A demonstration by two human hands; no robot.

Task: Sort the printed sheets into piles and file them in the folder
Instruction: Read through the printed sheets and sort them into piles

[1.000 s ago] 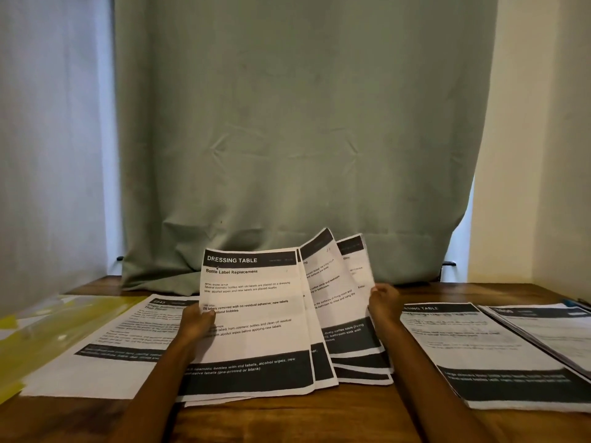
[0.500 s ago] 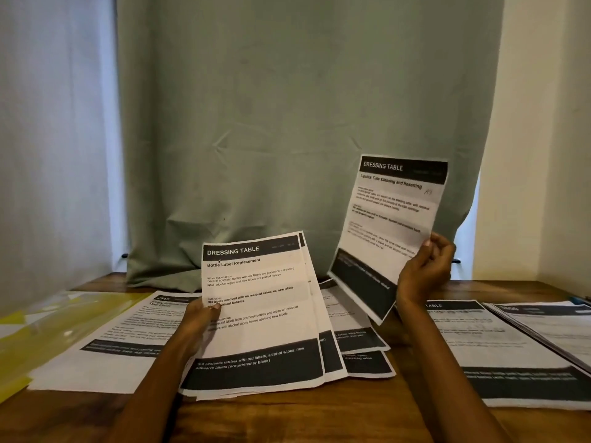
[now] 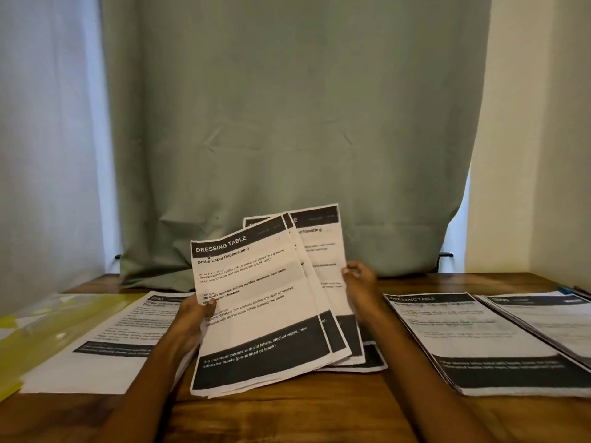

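Sheets (image 3: 259,311): a fanned stack of printed pages, held tilted above the middle of the desk (image 3: 287,417), lower edges near or on the wood; top page headed "DRESSING TABLE", subtitle "Bottle Label Replacement", black bands at head and foot; further pages fan out behind it to the right. Curtain (image 3: 287,123): grey-green cloth, hanging behind the desk, its hem bunched on the far edge. Desk: brown wood grain, carrying all the piles. Right pile (image 3: 463,343): sheets lying flat, right of the held stack, top page also headed "DRESSING TABLE". Far-right pile (image 3: 553,318): flat sheets, overlapping the right pile's far edge, partly cut by the frame. Left pile (image 3: 105,343): flat sheets, left of the held stack, header too blurred to read. Folder (image 3: 48,327): yellow translucent plastic, lying flat at the left edge of the desk, touching or overlapping the left pile. Left hand (image 3: 192,324): grips the left edge of the held stack, thumb on the front of the top page, fingers curled behind and hidden. Right hand (image 3: 359,282): at the right edge of the fanned pages, fingers (image 3: 351,270) curled against the rear sheets; whether it pinches one sheet or several cannot be told.
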